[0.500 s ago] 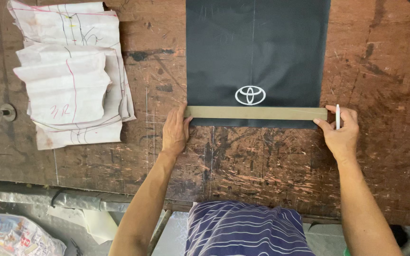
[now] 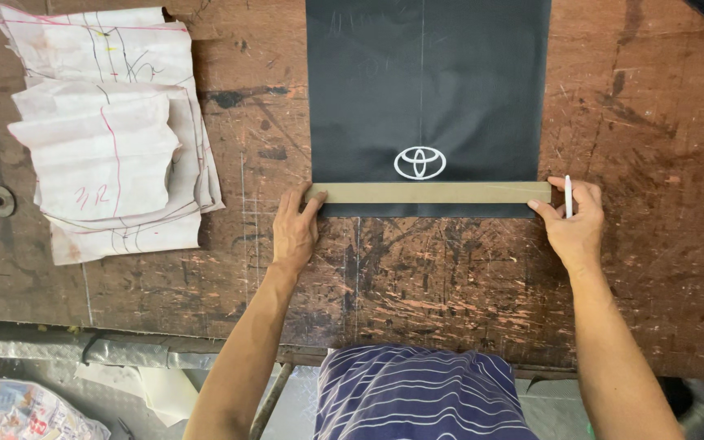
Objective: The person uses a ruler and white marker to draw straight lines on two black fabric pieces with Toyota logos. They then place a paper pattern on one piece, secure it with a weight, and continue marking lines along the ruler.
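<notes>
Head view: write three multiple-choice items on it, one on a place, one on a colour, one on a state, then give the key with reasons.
1. Where does the tan strip lie?
A. Across the lower edge of the black sheet
B. On the paper patterns
C. Off the table

2. What colour is the marker in the right hand?
A. Red
B. White
C. Green

3. How is the left hand placed?
A. Raised clear of the table
B. Gripping the paper patterns
C. Fingers pressed on the strip's left end

Key: 1 A, the strip spans the sheet below its white emblem. 2 B, the slim stick between the fingers is white. 3 C, the fingertips rest on the strip's end.
</notes>
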